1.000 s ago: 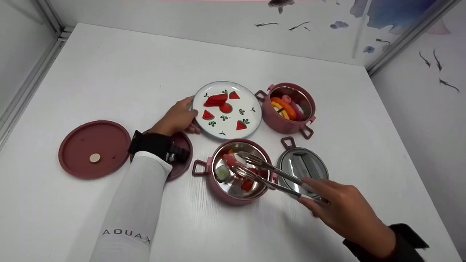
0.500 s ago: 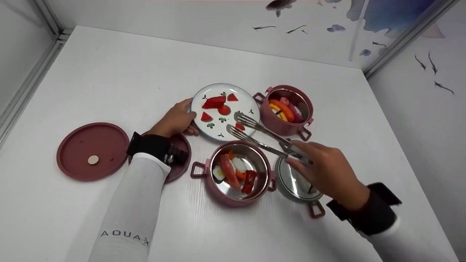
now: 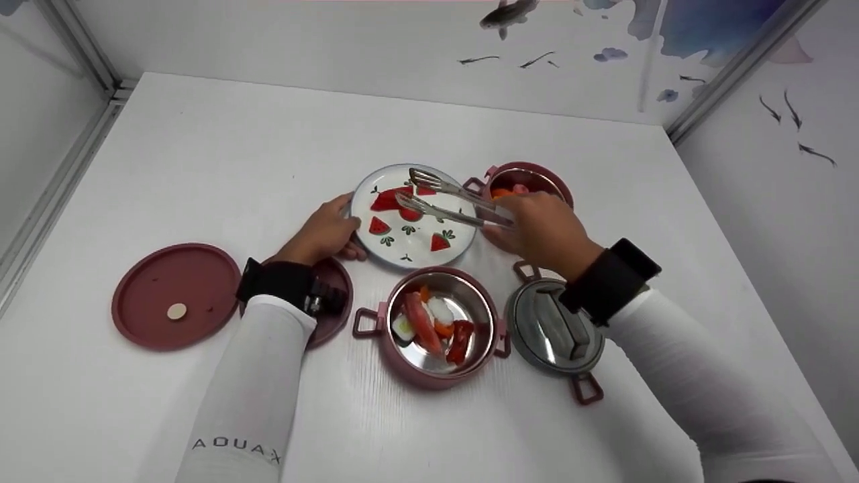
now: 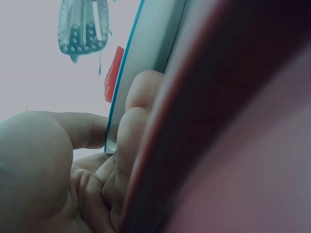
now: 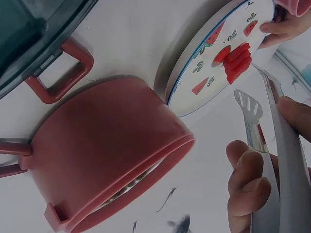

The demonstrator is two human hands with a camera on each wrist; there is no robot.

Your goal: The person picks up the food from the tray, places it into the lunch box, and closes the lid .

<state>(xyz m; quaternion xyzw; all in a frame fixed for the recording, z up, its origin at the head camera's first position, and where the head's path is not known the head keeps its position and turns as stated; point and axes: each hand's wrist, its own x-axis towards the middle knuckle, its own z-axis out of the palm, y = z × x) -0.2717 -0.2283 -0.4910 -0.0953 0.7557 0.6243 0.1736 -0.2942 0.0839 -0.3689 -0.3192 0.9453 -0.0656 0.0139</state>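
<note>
My left hand (image 3: 329,231) grips the left rim of a white plate (image 3: 419,241) painted with watermelon slices, thumb on top and fingers beneath. A folded bright red toy food piece (image 3: 388,199) lies on the plate. In my right hand (image 3: 543,231) is a pair of metal tongs (image 3: 448,213), spread apart over the plate, their tips close to the red piece. From the right wrist view, the slotted tips (image 5: 250,107) stand apart from it with nothing between them. In front of the plate sits a dark pink pot (image 3: 429,384) holding several toy food pieces, among them a long pink one (image 3: 421,322).
A second dark pink pot (image 3: 567,191) with food inside stands right of the plate, partly behind my right hand. A shiny round lid (image 3: 533,315) with loop handles is at the right. Two dark red round lids (image 3: 171,278) lie left, one under my left wrist.
My right hand has lifted the tongs out of the near pot and carried them away from me, over the plate. The pink piece stays in that pot. My left hand keeps its grip.
</note>
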